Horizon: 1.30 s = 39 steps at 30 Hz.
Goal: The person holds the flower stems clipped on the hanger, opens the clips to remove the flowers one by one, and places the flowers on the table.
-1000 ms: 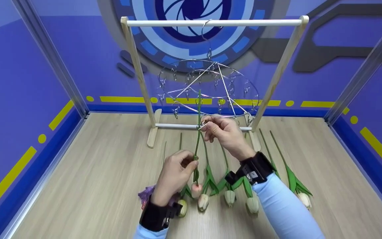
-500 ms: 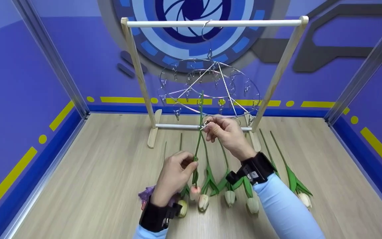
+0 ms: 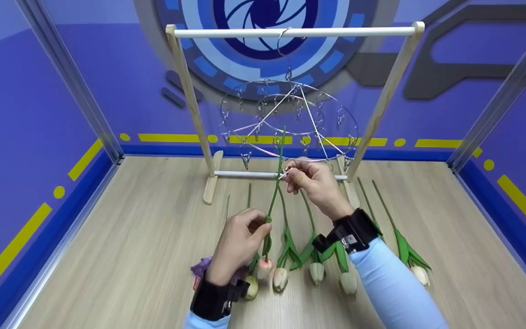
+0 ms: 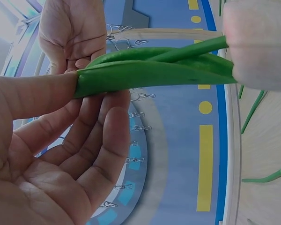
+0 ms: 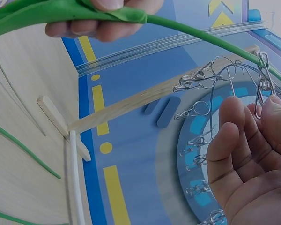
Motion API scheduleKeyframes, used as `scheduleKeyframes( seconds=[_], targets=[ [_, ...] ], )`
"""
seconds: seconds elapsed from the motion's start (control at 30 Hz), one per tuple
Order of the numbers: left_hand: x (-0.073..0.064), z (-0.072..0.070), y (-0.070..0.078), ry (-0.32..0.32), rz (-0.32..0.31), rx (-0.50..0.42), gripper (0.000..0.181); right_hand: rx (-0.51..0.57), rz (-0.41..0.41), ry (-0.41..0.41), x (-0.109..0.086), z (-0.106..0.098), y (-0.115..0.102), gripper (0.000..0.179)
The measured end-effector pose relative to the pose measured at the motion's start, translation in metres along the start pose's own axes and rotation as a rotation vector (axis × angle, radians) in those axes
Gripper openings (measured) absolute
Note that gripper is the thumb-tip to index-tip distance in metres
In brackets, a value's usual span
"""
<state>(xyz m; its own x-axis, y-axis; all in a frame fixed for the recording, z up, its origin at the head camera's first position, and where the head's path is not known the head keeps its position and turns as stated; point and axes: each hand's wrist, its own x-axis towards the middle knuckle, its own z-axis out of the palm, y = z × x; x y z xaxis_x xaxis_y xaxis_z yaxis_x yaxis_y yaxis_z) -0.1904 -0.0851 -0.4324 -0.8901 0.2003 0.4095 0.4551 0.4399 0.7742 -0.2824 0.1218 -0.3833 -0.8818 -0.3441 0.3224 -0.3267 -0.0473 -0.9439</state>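
Note:
My left hand [image 3: 240,242] pinches a pink artificial tulip [image 3: 264,268] by its green leaves, thumb on one side and fingers on the other. The bloom points down and the bare stem rises, leaning slightly right. Up at the stem, my right hand [image 3: 314,185] pinches a wire clip [image 5: 263,84] between thumb and fingers. The clip's far end meets the green stem [image 5: 201,35] in the right wrist view. This clip belongs to a round wire drying hanger [image 3: 308,109] with several other clips dangling from it. In the left wrist view, the leaves [image 4: 154,75] lie folded along the stem.
A wooden stand [image 3: 386,98] carries the hanger on its white top bar [image 3: 226,33]. Several pale tulips [image 3: 317,273] lie on the wooden table [image 3: 144,237], stems toward the stand. A purple flower [image 3: 200,267] is partly hidden behind the left wrist. Blue panels enclose the table.
The tulip's bloom has swung slightly left while its stem's upper end has shifted right. My right hand has moved a little right with the clip, and the hanger has turned slightly.

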Motion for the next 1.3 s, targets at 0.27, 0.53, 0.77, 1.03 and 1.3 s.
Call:
scheduleKeyframes(
  seconds=[0.27, 0.53, 0.77, 1.03, 1.3],
  targets=[
    [-0.001, -0.002, 0.001, 0.0, 0.001, 0.019, 0.006, -0.01, -0.013, 0.007, 0.0, -0.003, -0.001, 0.016],
    [-0.002, -0.002, 0.001, 0.007, -0.004, 0.009, 0.005, -0.029, -0.011, 0.023, 0.002, -0.007, 0.001, 0.019],
    [-0.002, -0.002, 0.0, 0.0, -0.003, 0.015, 0.005, -0.027, -0.026, 0.035, 0.002, -0.009, 0.002, 0.016],
    [-0.002, -0.002, 0.0, -0.008, -0.008, 0.02, 0.006, -0.035, 0.005, 0.022, 0.003, -0.012, 0.004, 0.019],
    [-0.002, -0.003, -0.001, -0.02, -0.014, 0.03, 0.005, 0.024, 0.048, -0.041, 0.004, -0.019, 0.009, 0.025]
  ],
)
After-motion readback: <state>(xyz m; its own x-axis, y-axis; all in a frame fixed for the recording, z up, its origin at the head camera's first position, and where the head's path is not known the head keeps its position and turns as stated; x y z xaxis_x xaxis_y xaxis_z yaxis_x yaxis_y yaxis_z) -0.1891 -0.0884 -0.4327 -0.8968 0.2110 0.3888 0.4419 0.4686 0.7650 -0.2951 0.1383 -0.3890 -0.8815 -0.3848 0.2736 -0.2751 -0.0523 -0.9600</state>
